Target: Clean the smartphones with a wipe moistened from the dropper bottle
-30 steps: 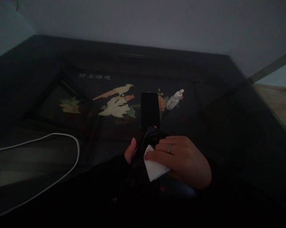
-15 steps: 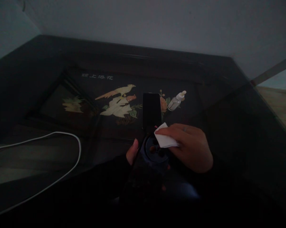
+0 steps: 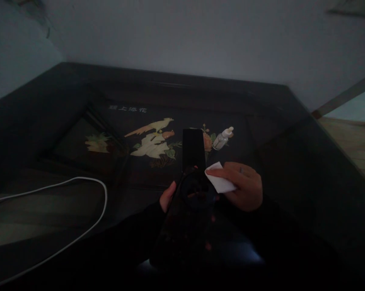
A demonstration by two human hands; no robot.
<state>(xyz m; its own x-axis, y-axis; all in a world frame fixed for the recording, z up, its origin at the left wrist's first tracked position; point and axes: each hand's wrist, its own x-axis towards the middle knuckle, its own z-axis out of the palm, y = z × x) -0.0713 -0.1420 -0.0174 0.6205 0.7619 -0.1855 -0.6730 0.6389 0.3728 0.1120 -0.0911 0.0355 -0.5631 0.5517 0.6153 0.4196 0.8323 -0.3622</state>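
Dark lacquered table point(image 3: 291, 161) with a bird inlay point(image 3: 152, 139) carries a white cable point(image 3: 88, 182), a black phone point(image 3: 194, 147) and a small dropper bottle point(image 3: 223, 138). Nearer, the left hand point(image 3: 167, 197) grips a dark phone point(image 3: 188, 218), camera ring up, above the table's near edge. Beside it, the right hand point(image 3: 244, 186) pinches a white wipe point(image 3: 220, 182).

One head-worn view looks forward and down across the dark lacquered table with inlaid bird picture point(image 3: 79, 101), close above its near edge, facing the far wall corner.
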